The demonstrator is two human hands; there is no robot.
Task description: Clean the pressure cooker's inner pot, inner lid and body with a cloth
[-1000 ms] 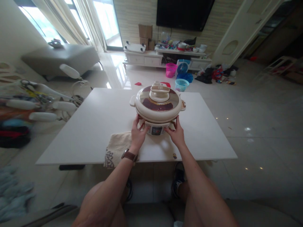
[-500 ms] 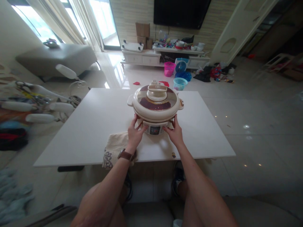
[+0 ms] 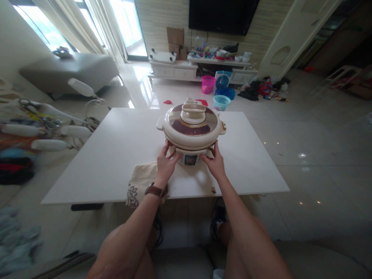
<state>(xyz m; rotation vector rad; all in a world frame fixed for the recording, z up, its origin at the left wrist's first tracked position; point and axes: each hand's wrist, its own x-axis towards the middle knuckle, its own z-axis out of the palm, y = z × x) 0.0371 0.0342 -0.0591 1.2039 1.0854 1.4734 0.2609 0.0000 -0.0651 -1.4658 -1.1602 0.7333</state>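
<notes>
A cream electric cooker (image 3: 190,141) with a glass-windowed lid (image 3: 193,113) stands upright on the white table (image 3: 122,143). Its control panel (image 3: 190,159) faces me. My left hand (image 3: 166,164) grips the cooker's base at the left, thumb beside the panel and fingers partly under the rim. On the opposite side, my right hand (image 3: 214,162) holds the base in the same way. Some fingertips are hidden behind the cooker. A beige cloth (image 3: 142,179) with a dark pattern lies under my left wrist and hangs over the table's front edge.
White padded arms of a stand (image 3: 76,131) are left of the table. Beyond it, a pink basket (image 3: 208,84) and a light-blue basket (image 3: 221,102) sit on the tiled floor. A cluttered low cabinet (image 3: 174,72) lines the far wall under a television (image 3: 222,15).
</notes>
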